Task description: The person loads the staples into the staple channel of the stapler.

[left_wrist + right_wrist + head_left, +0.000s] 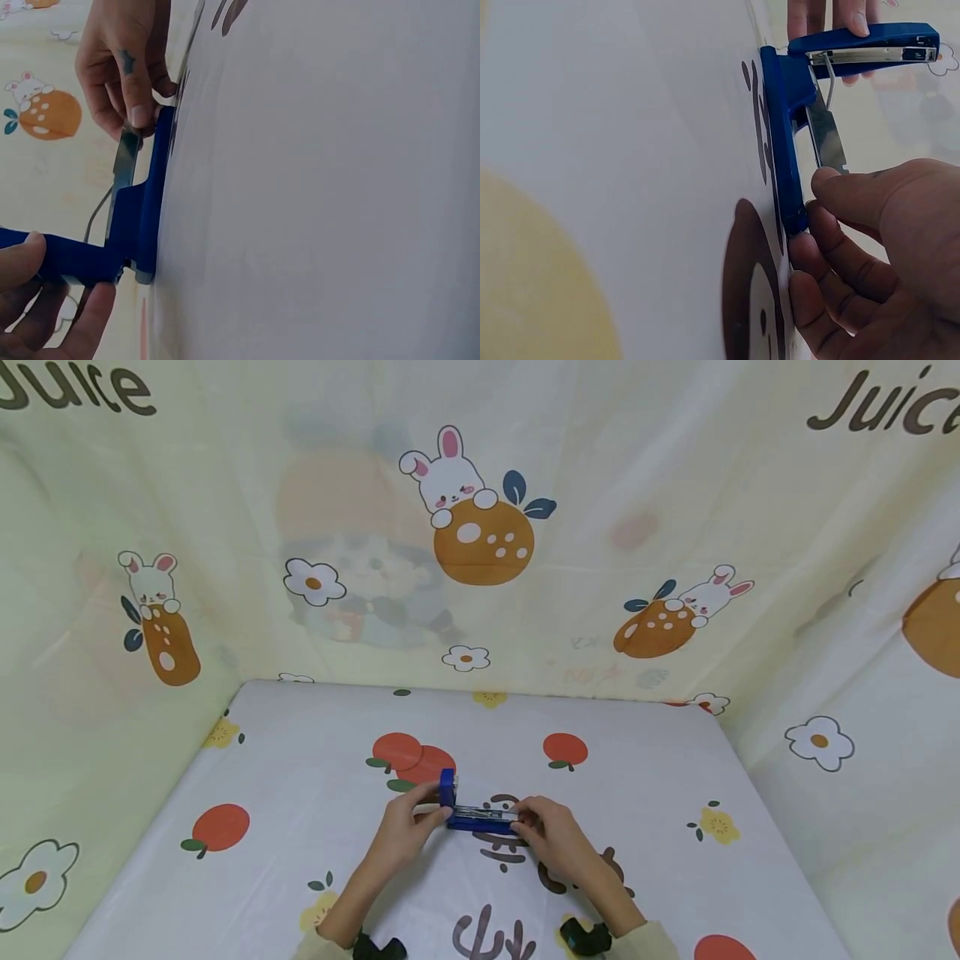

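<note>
A blue stapler (480, 826) stands on the table with its top arm swung up, so the metal magazine (827, 139) lies exposed above the base. My left hand (405, 831) grips the raised blue top arm (71, 257) near the hinge, thumb on one side and fingers on the other. At the far end of the stapler, my right hand (557, 837) pinches the front tip of the magazine, its thumb (855, 191) on the metal and its fingers by the base's end. A thin metal rod (831, 82) links the top arm and the magazine.
The white tablecloth (300, 810) bears printed fruit, flowers and dark drawings, all flat. Patterned curtains (585, 460) hang behind the table and along both sides. Dark straps (585, 937) sit around the wrists.
</note>
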### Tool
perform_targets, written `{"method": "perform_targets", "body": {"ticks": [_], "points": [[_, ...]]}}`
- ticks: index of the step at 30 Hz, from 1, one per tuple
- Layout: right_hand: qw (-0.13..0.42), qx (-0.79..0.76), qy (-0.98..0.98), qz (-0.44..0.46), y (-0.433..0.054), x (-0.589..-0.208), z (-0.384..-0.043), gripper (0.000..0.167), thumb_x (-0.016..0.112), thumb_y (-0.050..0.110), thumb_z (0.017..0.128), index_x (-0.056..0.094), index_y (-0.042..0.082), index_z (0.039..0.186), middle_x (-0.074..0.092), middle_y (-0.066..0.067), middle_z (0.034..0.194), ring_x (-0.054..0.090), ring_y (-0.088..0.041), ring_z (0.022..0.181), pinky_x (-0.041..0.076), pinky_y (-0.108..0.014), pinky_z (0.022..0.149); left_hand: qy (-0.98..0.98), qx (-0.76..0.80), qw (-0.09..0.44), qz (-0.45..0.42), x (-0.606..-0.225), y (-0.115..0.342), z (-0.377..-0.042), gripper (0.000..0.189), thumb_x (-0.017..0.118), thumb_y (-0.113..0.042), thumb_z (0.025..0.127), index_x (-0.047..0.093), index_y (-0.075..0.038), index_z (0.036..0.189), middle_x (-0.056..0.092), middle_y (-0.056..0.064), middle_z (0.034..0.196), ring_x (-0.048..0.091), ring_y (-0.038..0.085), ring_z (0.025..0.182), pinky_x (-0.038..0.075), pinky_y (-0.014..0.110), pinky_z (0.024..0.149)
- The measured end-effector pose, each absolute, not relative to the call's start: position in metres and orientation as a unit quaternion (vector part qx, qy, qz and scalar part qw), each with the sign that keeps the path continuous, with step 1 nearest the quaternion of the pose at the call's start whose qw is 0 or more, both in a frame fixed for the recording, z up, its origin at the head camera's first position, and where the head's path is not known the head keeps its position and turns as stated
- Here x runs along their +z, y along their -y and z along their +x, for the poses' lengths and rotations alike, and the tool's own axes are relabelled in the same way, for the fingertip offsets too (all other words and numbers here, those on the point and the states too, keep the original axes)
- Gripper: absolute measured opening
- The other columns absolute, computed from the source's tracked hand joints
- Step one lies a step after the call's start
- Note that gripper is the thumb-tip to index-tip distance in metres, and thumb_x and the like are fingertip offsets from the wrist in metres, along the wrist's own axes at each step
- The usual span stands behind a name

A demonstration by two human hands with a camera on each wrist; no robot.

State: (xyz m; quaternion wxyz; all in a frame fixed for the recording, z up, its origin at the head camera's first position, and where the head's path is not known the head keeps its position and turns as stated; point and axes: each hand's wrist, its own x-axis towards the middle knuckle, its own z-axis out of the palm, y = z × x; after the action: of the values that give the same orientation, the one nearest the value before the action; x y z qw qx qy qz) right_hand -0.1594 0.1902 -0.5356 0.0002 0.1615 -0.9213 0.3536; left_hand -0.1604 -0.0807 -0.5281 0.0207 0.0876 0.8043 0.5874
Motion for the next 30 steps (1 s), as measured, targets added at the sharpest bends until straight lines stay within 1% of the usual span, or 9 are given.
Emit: {"method": "perform_targets", "body": {"ticks": [5,14,18,22,30], "points": [[-0.005,0.354,0.922,0.158,-0.190,-0.534,-0.160,0.019,0.076,0.010,0.097,0.073,0.008,0.116,0.067,0.003,0.093,0.054,-0.004,0.081,0.052,-0.018,0.071,-0.804,0.586,0.018,0.095,-0.529,0.080,-0.160,0.042,0.072,-0.008,0.100,0.065,-0.005,0.142,0.073,0.017,0.132,0.067,0.037,0.128,0.063,0.037,0.098],[-0.009,0.350,0.925,0.149,-0.189,-0.533,-0.159,0.018,0.076,0.011,0.098,0.073,0.009,0.116,0.066,0.005,0.092,0.054,-0.005,0.081,0.052,-0.017,0.071,-0.811,0.573,0.009,0.113,-0.530,0.076,-0.161,0.043,0.072,-0.008,0.100,0.065,-0.008,0.142,0.073,0.015,0.133,0.069,0.037,0.126,0.064,0.036,0.097],[-0.009,0.352,0.924,0.150,-0.190,-0.534,-0.159,0.017,0.075,0.011,0.098,0.073,0.010,0.115,0.066,0.006,0.092,0.053,-0.005,0.080,0.052,-0.017,0.071,-0.816,0.565,0.007,0.123,-0.532,0.074,-0.160,0.043,0.072,-0.008,0.100,0.065,-0.008,0.142,0.073,0.017,0.133,0.069,0.037,0.124,0.064,0.036,0.096],[-0.001,0.354,0.921,0.160,-0.190,-0.534,-0.159,0.018,0.076,0.011,0.098,0.073,0.009,0.115,0.066,0.005,0.092,0.052,-0.004,0.080,0.051,-0.018,0.070,-0.818,0.560,0.008,0.133,-0.533,0.072,-0.161,0.042,0.071,-0.008,0.100,0.064,-0.006,0.142,0.072,0.019,0.133,0.069,0.037,0.124,0.064,0.037,0.097],[-0.003,0.352,0.923,0.158,-0.190,-0.533,-0.159,0.018,0.076,0.010,0.098,0.073,0.009,0.115,0.066,0.005,0.091,0.052,-0.004,0.079,0.050,-0.017,0.069,-0.827,0.546,0.009,0.136,-0.534,0.070,-0.161,0.042,0.071,-0.008,0.101,0.065,-0.006,0.142,0.071,0.018,0.135,0.070,0.035,0.123,0.063,0.036,0.098]]}}
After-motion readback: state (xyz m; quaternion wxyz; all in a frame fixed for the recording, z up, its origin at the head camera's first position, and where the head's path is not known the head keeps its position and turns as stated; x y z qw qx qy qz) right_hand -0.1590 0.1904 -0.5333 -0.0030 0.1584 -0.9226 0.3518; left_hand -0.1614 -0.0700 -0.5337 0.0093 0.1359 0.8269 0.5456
